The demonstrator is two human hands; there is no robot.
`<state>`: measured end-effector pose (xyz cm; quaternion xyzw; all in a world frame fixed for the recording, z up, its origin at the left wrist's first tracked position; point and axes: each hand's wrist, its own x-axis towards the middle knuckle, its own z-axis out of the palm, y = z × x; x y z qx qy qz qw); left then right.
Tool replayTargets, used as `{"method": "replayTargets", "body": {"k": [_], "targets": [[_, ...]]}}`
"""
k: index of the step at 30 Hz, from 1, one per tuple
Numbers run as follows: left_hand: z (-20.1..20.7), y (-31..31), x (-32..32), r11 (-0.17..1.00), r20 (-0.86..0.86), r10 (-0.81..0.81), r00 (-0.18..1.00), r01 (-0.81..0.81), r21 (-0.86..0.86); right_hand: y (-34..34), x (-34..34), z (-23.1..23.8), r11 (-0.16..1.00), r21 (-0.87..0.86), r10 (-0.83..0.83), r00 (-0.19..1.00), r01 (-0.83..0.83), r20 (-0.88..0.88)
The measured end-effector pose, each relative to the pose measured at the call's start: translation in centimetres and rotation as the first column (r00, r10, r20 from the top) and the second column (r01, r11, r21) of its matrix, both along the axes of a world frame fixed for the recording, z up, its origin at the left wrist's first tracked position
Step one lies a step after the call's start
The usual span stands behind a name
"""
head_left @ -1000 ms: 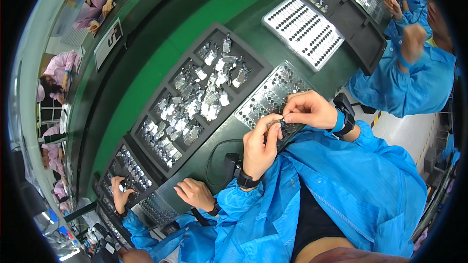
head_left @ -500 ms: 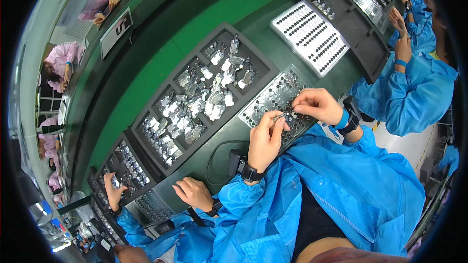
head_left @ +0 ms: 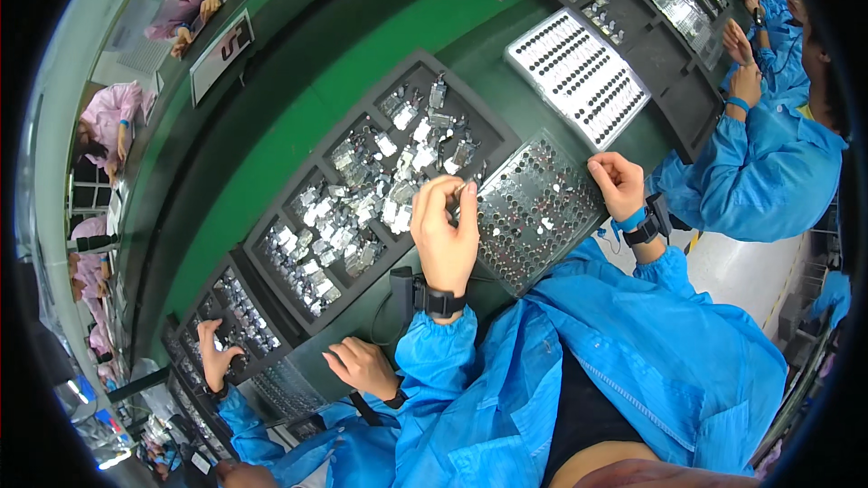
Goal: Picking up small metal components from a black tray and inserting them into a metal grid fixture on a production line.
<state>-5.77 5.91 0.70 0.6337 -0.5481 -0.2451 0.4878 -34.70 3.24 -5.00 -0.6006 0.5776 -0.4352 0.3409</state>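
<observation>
My left hand (head_left: 445, 237) is raised at the near right edge of the black compartment tray (head_left: 363, 108). Its thumb and fingers pinch a tiny dark piece whose kind I cannot make out. Several silvery metallic parts with short dark leads (head_left: 398, 208) lie heaped in that tray. My right hand (head_left: 621, 188) hovers by the right edge of a clear plastic tray (head_left: 586, 203), thumb and forefinger pressed together; whether anything is between them is hidden. Rows of small round dark pieces fill the clear tray, with a few pale bits among them.
Beyond the clear tray lies a white tray (head_left: 604, 131) with rows of black round pieces. Another black tray (head_left: 678, 90) stands to its right. A co-worker's hands (head_left: 360, 366) are at my left; another person in blue (head_left: 755, 167) sits at my right.
My hands have come apart: the left has moved left and up toward the black tray, the right slightly right to the clear tray's edge. More of the clear tray shows.
</observation>
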Motion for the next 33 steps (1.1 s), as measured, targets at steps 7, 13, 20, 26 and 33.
{"method": "replayTargets", "body": {"k": [7,13,20,26,33], "targets": [[-2.5,-5.8,2.6,0.996,0.440,-0.008,0.898,0.045,-0.073,0.1,0.5,0.0,0.996,-0.087,0.005,0.998,-0.011,-0.069],[-3.4,-7.4,2.7,0.989,0.604,-0.140,0.784,0.135,0.054,0.3,0.5,0.4,0.994,-0.106,0.001,0.998,-0.008,-0.068],[-3.7,-7.4,2.0,0.971,0.675,-0.220,0.704,0.224,0.083,0.3,0.6,0.3,0.995,-0.099,0.014,0.997,-0.022,-0.081],[-4.0,-7.4,3.6,0.980,0.695,-0.196,0.692,0.172,0.105,0.5,0.8,0.4,0.996,-0.089,0.011,0.997,-0.018,-0.080],[-4.2,-6.5,2.0,0.991,0.702,-0.131,0.700,0.121,0.064,0.3,0.8,0.4,0.991,-0.131,0.026,0.994,-0.040,-0.107]]}}
